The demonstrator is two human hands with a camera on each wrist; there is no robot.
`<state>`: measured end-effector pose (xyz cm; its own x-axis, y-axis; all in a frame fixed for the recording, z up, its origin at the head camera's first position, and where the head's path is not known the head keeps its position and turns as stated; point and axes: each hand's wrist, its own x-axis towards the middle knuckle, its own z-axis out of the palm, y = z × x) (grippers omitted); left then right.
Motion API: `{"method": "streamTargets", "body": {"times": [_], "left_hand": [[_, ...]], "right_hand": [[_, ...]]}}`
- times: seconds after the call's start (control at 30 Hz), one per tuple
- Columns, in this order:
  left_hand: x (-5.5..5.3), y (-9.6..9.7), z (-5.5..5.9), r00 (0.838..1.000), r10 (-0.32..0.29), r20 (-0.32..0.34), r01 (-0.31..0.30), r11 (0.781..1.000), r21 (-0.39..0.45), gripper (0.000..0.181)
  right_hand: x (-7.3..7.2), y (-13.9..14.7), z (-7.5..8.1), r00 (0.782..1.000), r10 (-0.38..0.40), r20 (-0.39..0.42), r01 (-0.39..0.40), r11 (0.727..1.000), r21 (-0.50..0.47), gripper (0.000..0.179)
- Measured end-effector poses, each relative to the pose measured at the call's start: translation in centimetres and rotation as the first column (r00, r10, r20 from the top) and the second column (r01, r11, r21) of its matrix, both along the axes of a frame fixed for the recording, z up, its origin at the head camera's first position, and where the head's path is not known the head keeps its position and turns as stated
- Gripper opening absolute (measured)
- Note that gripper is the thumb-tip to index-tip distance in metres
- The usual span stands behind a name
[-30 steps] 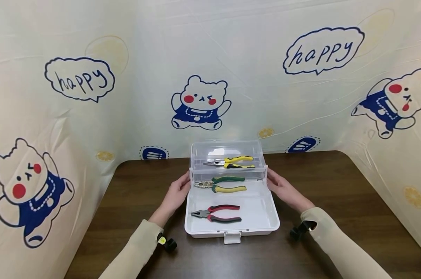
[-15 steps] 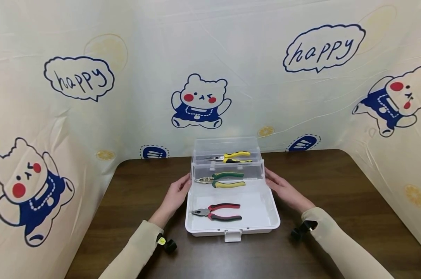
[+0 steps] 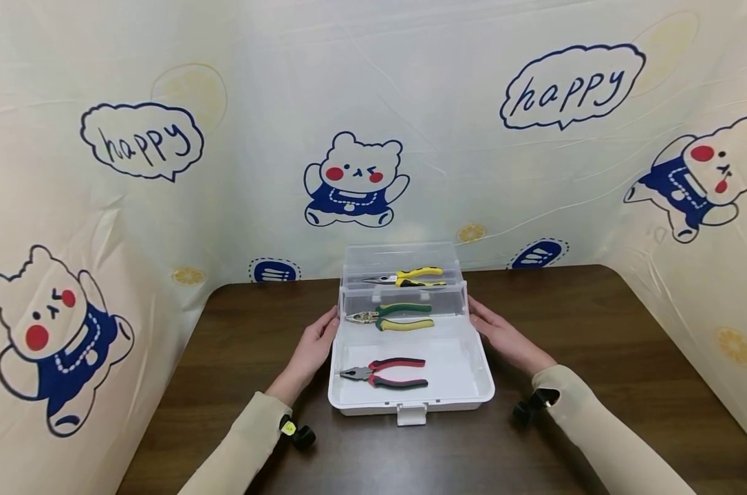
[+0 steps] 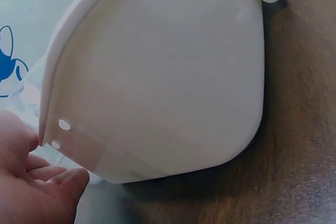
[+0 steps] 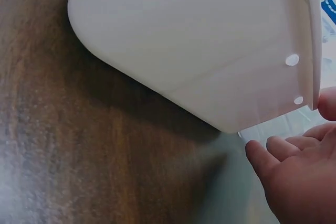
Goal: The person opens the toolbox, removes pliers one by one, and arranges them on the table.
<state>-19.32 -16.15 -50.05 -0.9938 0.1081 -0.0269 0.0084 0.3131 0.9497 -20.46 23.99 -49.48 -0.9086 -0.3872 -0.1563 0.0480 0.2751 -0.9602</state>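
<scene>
A white toolbox (image 3: 457, 375) lies opened out on the brown table, its clear lid (image 3: 401, 254) swung to the back. Red-and-black pliers (image 3: 372, 372) rest in the white front part. Behind them are green-and-yellow pliers (image 3: 380, 317), and yellow-and-black long-nose pliers (image 3: 399, 279) lie in the clear rear part. My left hand (image 3: 311, 349) holds the box's left rear corner, thumb at the rim and fingers curled below. On the opposite side, my right hand (image 3: 506, 340) holds the right rear corner likewise. Fingertips on both hands are partly hidden in the head view.
The wooden table (image 3: 250, 357) extends to both sides of the toolbox and in front of it. A white latch (image 3: 412, 414) hangs from the box's front edge. A cartoon-printed curtain (image 3: 237, 172) stands behind the table and on both sides.
Over the first half second the clear lid tipped farther back while both hands stayed at the corners. Since then the box has shifted only slightly away from me, pliers still inside.
</scene>
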Motion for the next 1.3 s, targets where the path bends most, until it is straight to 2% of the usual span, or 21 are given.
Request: {"method": "streamTargets", "body": {"times": [0.13,0.33,0.47,0.6,0.73,0.83,1.07,1.3], "left_hand": [[0.9,0.1,-0.1,0.999,0.03,-0.028,-0.032,0.998,-0.054,0.049],[3.5,0.1,0.5,0.996,0.056,-0.074,-0.066,0.988,-0.143,0.041],[5.6,0.2,0.9,0.995,0.07,-0.069,-0.078,0.99,-0.121,0.039],[7.5,0.4,1.2,0.998,0.062,-0.022,-0.063,0.996,-0.062,0.044],[8.9,0.6,1.3,0.999,0.046,0.009,-0.046,0.999,-0.029,0.052],[9.3,0.7,1.2,0.999,0.05,0.008,-0.049,0.999,-0.004,0.052],[9.5,0.7,1.0,0.998,0.06,0.013,-0.06,0.997,0.048,0.05],[9.5,0.8,1.1,0.998,0.057,0.015,-0.058,0.997,0.055,0.049]], "right_hand": [[0.3,0.0,-0.3,0.999,-0.033,-0.022,0.034,0.999,0.031,0.067],[1.2,0.7,-0.1,0.98,-0.105,-0.168,0.128,0.983,0.134,0.063],[1.5,1.7,0.3,0.967,-0.137,-0.216,0.166,0.979,0.121,0.059],[1.6,2.5,1.0,0.952,-0.155,-0.264,0.184,0.979,0.089,0.055],[1.7,2.8,2.0,0.933,-0.178,-0.313,0.228,0.965,0.132,0.052],[1.8,2.8,2.8,0.927,-0.204,-0.315,0.264,0.951,0.16,0.052],[1.6,2.1,4.0,0.924,-0.21,-0.321,0.265,0.954,0.14,0.053],[0.4,0.9,6.4,0.907,-0.207,-0.367,0.272,0.953,0.136,0.053]]}}
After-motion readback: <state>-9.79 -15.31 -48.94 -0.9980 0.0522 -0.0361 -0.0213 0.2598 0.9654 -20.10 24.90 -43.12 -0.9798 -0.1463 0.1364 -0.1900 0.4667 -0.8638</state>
